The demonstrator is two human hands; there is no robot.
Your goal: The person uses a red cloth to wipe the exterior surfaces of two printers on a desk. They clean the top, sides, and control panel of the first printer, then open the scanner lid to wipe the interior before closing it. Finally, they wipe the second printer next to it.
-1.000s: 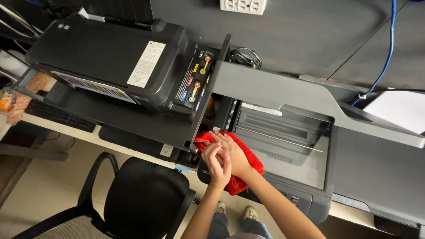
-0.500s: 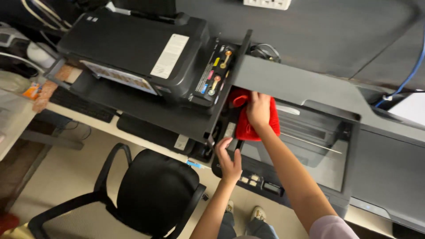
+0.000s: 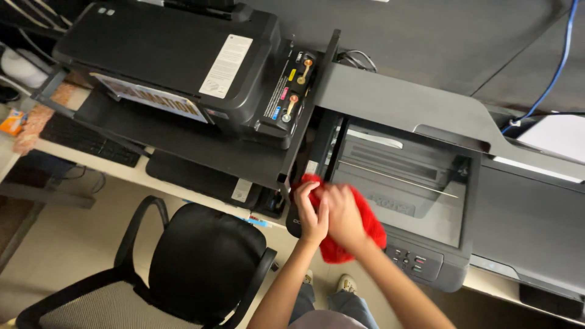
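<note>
A red cloth [image 3: 369, 226] lies bunched on the front left corner of a large grey printer [image 3: 426, 183]. My right hand [image 3: 343, 213] presses on top of the cloth, fingers closed around it. My left hand [image 3: 311, 213] sits right beside it, gripping the cloth's left edge near the printer's corner. Both forearms reach up from the bottom of the view.
A black inkjet printer [image 3: 177, 61] with coloured ink tanks [image 3: 289, 85] stands to the left on a black shelf [image 3: 183, 143]. A black office chair [image 3: 201, 262] is below. A keyboard [image 3: 85, 137] lies at the left. A blue cable [image 3: 551, 73] hangs at the top right.
My right hand has drawn the red cloth from the printer's upper left down to its front left corner. My left hand has joined it on the cloth.
</note>
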